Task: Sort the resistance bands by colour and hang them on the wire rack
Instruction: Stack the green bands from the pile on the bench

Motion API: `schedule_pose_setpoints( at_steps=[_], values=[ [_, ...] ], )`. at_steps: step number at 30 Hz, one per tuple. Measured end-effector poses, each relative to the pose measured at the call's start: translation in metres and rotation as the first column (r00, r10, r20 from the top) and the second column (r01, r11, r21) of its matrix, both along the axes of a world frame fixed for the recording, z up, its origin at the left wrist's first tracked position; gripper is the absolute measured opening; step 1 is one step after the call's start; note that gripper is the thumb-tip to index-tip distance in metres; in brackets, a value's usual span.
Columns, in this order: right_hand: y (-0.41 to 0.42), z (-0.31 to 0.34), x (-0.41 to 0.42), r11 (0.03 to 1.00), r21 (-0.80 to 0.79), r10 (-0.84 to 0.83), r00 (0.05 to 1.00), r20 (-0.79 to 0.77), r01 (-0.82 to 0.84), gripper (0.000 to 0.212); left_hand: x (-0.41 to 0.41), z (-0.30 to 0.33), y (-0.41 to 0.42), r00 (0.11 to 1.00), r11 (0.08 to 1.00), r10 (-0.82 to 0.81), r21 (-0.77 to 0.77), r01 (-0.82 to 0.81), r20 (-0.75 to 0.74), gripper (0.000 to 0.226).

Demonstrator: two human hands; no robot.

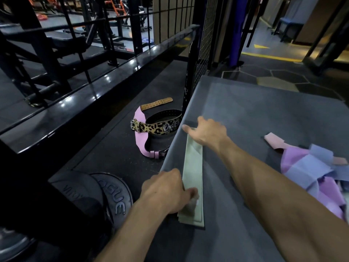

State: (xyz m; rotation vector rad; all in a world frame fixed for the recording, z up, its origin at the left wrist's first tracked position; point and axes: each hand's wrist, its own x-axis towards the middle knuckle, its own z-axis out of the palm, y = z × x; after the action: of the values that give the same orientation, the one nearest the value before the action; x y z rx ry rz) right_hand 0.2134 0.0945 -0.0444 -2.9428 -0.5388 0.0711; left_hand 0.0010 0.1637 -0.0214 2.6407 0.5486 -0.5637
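- While the pale green bands (pixel 193 173) lie flat in a stack near the left edge of the grey table (pixel 264 114), both hands touch them.
- The left hand (pixel 166 190) pinches the near end with its thumb on top.
- The right hand (pixel 207 132) presses the far end, thumb spread out.
- A pile of purple, blue and pink bands (pixel 311 167) sits to the right, well apart.
- Lifting belts (pixel 156 127) lie on the floor beside the table, near the wire rack (pixel 204 53).

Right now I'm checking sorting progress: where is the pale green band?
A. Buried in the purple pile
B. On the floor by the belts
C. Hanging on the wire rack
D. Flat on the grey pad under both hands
D: the pale green band lies flat on the grey pad, the left hand at its near end, the right hand at its far end.
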Motion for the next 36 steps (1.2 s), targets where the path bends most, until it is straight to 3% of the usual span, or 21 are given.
schedule_pose_setpoints(
  at_steps=[5,9,13,20,36],
  values=[
    [0.012,0.003,-0.005,0.988,-0.155,0.013,1.0,0.006,-0.011,0.073,0.004,0.003,-0.01,0.995,0.987,-0.104,0.124,0.104,-0.005,0.067],
    [0.016,0.008,-0.009,0.986,-0.165,-0.003,1.0,-0.004,0.002,0.065,0.008,0.003,-0.02,0.988,0.969,-0.155,0.196,0.151,0.004,0.084],
    [0.018,0.012,-0.01,0.99,-0.141,-0.005,1.0,-0.031,0.001,0.058,0.01,0.002,-0.028,0.985,0.954,-0.172,0.251,0.166,0.002,0.084],
    [0.015,0.009,-0.01,0.995,-0.094,-0.014,0.999,-0.034,0.011,0.062,0.009,-0.002,-0.026,0.989,0.957,-0.148,0.257,0.138,0.02,0.077],
    [-0.011,0.014,-0.026,0.997,-0.054,0.06,0.998,0.018,-0.059,0.07,0.009,0.0,-0.016,0.993,0.976,-0.114,0.186,0.117,-0.027,0.092]
  ],
)
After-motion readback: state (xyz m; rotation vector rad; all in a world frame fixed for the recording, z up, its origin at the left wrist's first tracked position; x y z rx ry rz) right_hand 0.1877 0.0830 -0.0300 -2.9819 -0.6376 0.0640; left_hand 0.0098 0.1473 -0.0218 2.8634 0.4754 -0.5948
